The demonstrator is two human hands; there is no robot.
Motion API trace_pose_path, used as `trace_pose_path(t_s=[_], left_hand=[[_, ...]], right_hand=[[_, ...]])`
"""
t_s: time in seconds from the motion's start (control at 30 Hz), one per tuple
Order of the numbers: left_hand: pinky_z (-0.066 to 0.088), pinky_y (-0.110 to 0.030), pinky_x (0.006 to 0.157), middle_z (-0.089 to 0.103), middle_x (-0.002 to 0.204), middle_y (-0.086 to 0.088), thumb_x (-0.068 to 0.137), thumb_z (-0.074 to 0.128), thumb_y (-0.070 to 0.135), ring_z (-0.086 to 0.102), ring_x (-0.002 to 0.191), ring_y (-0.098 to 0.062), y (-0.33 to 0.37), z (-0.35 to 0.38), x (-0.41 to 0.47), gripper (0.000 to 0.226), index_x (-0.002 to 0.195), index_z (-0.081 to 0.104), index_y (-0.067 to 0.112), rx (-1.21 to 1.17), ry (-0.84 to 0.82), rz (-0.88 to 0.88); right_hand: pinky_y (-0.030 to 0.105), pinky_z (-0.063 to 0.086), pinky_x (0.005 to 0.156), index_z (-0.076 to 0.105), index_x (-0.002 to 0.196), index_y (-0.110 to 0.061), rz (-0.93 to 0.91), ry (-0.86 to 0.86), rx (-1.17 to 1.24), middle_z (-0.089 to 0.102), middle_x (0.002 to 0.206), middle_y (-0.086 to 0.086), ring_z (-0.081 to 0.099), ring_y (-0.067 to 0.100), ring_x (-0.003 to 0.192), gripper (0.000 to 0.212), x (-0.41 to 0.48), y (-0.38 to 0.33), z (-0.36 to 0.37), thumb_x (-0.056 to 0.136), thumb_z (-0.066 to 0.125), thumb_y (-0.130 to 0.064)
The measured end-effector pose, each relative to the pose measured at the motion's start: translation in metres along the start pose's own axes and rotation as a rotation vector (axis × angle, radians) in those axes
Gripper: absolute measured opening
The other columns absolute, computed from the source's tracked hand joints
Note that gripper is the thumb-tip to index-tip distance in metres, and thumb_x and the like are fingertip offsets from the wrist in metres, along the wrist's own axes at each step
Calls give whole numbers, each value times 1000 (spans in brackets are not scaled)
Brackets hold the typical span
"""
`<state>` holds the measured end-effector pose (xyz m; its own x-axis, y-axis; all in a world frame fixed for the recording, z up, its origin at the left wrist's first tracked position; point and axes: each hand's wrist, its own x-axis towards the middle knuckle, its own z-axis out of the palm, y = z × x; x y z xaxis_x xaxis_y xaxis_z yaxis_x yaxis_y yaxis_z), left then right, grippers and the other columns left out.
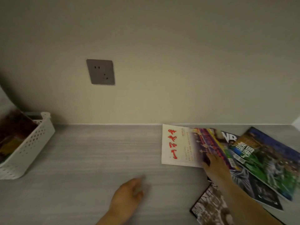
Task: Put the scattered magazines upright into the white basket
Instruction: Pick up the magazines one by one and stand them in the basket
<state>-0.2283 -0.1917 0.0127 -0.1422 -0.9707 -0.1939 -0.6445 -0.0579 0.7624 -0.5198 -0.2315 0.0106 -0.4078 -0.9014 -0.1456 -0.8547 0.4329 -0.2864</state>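
Note:
A white perforated basket (30, 146) stands at the left edge of the grey table, with a dark red magazine (13, 132) leaning inside it. At the right lie several overlapping magazines: a white one with red characters (180, 145) on top at the left, a green and blue one (272, 161), a dark one beneath them (230, 138), and a black-and-white one (209, 207) near the front edge. My right hand (214, 166) rests flat on the lower right part of the white magazine, fingers spread. Above the bare table in the middle, my left hand (129, 192) is blurred, holding nothing.
A beige wall runs along the back of the table (97, 159), with a grey power socket (100, 71) on it. A wide stretch of tabletop separates the basket from the magazines. A white corner (297, 124) shows at the far right.

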Motion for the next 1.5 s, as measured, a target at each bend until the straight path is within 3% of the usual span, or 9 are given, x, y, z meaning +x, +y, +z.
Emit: trace_pose_path(t_s=[0.17,0.43,0.57,0.7,0.8,0.9,1.0,1.13,1.5], left_hand=[[28,-20,104,39,143,-2,83,56,29,38,129,-16,31,50,23,61,136,27,19,110,-21,-22],[23,-42,113,35,144,-8,83,53,36,27,134,-27,77,98,85,64,136,25,15,212,86,-188],[35,-41,103,45,136,-13,80,59,32,39,126,-32,97,105,100,55,127,39,11,51,181,-298],[48,-40,83,54,122,-21,83,57,6,53,106,-35,104,90,110,36,116,45,-2,-852,229,-492],[52,-30,54,58,104,-18,83,51,-3,58,86,-30,109,96,105,22,104,52,1,-850,118,-470],[51,-22,35,59,85,-11,84,46,-6,59,64,-25,114,101,97,20,82,53,12,-723,176,-381],[47,-17,32,58,79,-7,84,43,-6,58,59,-21,120,93,88,18,88,51,10,-713,221,-275],[48,-14,36,57,74,0,84,44,-5,56,62,-17,126,61,70,26,73,48,18,-692,297,-88],[48,-10,43,59,68,4,84,51,-4,57,53,1,101,-86,-4,35,71,53,29,-486,459,348]], right_hand=[[40,4,116,11,143,-26,-76,-32,-173,7,156,2,4,23,143,61,9,46,7,91,26,-53],[41,-9,115,2,143,-27,-146,-3,-154,-1,156,4,-7,25,143,92,13,60,20,66,-23,-71],[42,-7,115,-1,143,-27,-148,8,-142,-1,156,5,-8,26,143,94,14,64,24,64,-26,-70],[42,-8,114,0,143,-28,-154,6,-140,-2,156,3,-8,26,143,114,15,62,24,46,-42,-69],[42,-5,116,5,143,-28,-168,9,-162,1,157,0,-6,24,143,125,13,62,21,37,-48,-66],[40,-4,116,10,143,-30,-199,-26,-153,5,156,-2,-3,21,144,108,9,61,17,53,-34,-72],[37,-2,117,15,142,-31,-215,-57,-65,7,156,-6,0,16,143,58,7,62,10,89,17,-56],[37,25,112,37,134,-21,-272,-12,231,38,145,4,31,20,134,47,-3,49,-11,90,45,-35],[47,39,104,46,124,-4,-322,227,622,49,131,20,46,31,123,40,-7,-89,-104,84,54,-6]])
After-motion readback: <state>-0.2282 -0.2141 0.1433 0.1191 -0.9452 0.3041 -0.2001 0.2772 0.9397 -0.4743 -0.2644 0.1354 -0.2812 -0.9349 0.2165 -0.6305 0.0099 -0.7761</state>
